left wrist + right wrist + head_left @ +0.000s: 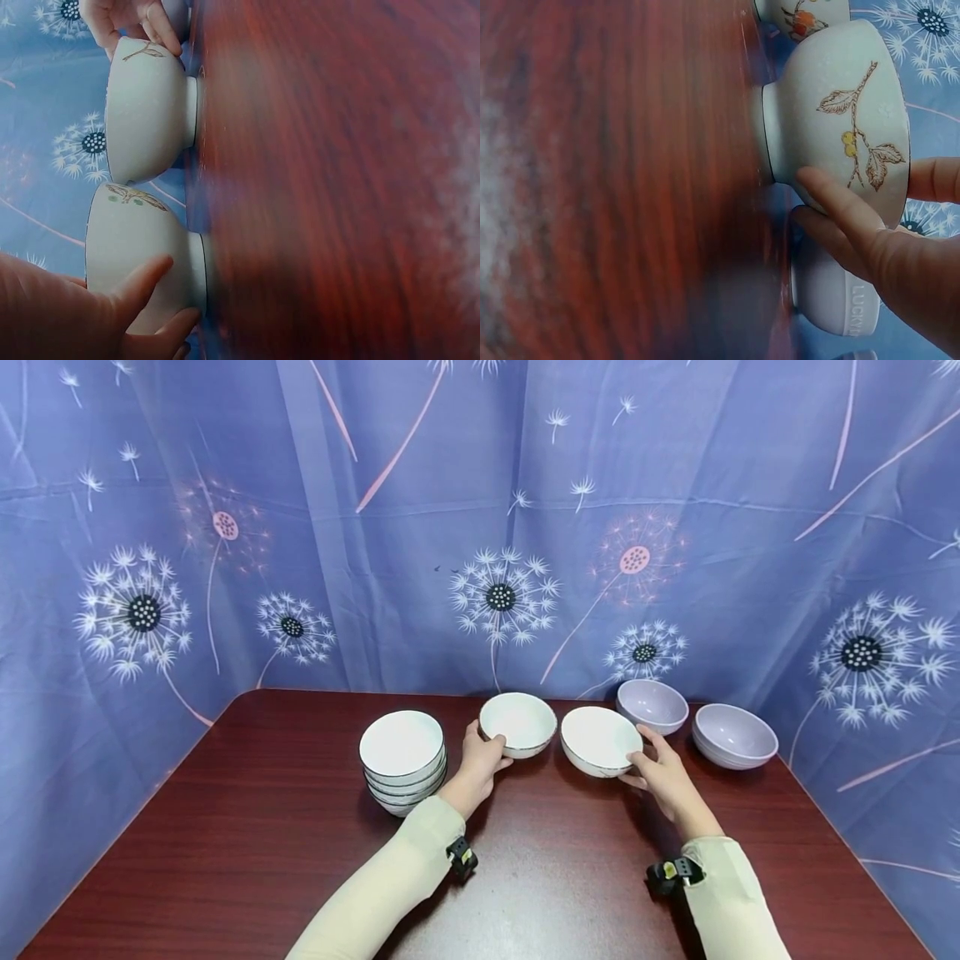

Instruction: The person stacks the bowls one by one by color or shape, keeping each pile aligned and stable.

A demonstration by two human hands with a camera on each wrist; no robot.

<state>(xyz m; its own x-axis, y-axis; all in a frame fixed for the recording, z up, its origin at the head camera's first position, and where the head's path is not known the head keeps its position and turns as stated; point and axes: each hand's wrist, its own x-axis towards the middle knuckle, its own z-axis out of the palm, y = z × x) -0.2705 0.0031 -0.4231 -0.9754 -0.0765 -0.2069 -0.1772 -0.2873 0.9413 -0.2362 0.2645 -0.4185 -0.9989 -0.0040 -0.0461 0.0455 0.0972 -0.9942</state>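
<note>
A round white ceramic-looking bowl with a thin dark rim (519,720) sits in the grip of my left hand (480,766), at its upper right. Just beside it, to the left of my right hand (666,777), is a matching white bowl with a brown leafy branch (844,112); my right thumb and fingers hold its side. A stack of white dark-rimmed bowls (402,768) stands left of my left hand. One glossy lavender round bowl (651,703) lies beyond my right hand, and a second lavender bowl (735,737) to its right. Beneath my hands spreads a reddish-brown wood-grained table (225,827); beyond them hangs a blue dandelion-print fabric curtain (420,543).
</note>
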